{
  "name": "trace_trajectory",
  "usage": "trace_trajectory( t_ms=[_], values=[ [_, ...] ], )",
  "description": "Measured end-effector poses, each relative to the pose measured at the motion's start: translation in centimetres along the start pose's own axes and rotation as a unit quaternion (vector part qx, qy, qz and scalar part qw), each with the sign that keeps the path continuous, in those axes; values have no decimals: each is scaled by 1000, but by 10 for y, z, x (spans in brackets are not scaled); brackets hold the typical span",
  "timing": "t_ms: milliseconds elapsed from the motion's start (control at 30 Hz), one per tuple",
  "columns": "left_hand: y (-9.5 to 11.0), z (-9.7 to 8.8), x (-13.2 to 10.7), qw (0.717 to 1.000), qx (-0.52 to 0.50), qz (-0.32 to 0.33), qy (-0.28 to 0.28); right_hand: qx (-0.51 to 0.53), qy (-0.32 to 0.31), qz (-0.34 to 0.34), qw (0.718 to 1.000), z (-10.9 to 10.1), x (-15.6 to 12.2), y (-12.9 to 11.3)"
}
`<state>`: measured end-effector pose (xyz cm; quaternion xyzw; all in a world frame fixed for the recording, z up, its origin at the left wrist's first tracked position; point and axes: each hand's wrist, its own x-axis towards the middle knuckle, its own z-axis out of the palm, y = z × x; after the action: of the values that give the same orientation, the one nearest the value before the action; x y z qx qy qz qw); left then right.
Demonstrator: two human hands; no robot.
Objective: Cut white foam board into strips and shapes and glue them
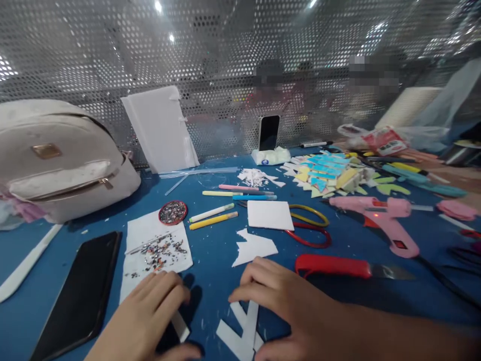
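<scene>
At the bottom, my left hand (148,318) curls round a short white strip (180,327) that sticks out between its fingers and thumb. Something dark beside that strip, under the palm, is too hidden to make out. My right hand (278,296) is spread over several loose white strips (242,333) lying crossed on the table, its thumb and fingers apart. Its fingertips touch or nearly touch the strips' upper ends. Just beyond them lies a jagged white cutout (255,247). A white rectangular piece (269,214) partly covers scissors with red and yellow handles (310,235).
A red-handled knife (334,265) and a pink glue gun (379,213) with its cord lie at right. Left are a black phone (80,291), a paper sheet with glittery bits (126,281) and a backpack (63,160). Markers (214,220) and coloured cutouts (326,173) lie farther back.
</scene>
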<state>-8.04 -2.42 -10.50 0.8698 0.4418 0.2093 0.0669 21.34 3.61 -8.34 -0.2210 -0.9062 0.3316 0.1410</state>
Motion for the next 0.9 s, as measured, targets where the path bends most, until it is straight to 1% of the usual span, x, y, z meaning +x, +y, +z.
trace_trajectory(
  t_ms=[100,167,233,333,433,500,633,667,733,833,867,900],
  values=[
    [5,1,-2,999,-42,-8,-22,9,16,-7,1000,0,-1,0],
    [12,-1,-1,995,-82,-21,-45,17,22,0,1000,0,-1,-1],
    [20,-4,1,989,-130,-38,-52,24,20,5,1000,-2,-1,-2],
    [29,-4,4,974,-206,-82,-48,31,12,5,999,-4,0,-3],
    [34,-4,5,959,-263,-94,-43,38,11,-1,999,-5,-1,-5],
    [34,-4,5,956,-274,-102,-26,33,13,-5,999,-5,-3,-6],
    [26,-3,9,951,-267,-156,4,33,32,-8,999,-4,-4,-7],
    [24,-2,10,944,-279,-174,10,36,37,-7,999,-4,-4,-8],
    [21,1,13,922,-326,-211,17,46,46,1,998,-3,-5,-7],
    [23,7,16,884,-395,-251,3,59,71,22,995,-2,-6,-6],
    [24,9,16,878,-406,-253,-8,63,78,28,995,-1,-7,-5],
    [26,10,15,879,-406,-248,-18,64,83,32,994,-1,-7,-5]
  ],
)
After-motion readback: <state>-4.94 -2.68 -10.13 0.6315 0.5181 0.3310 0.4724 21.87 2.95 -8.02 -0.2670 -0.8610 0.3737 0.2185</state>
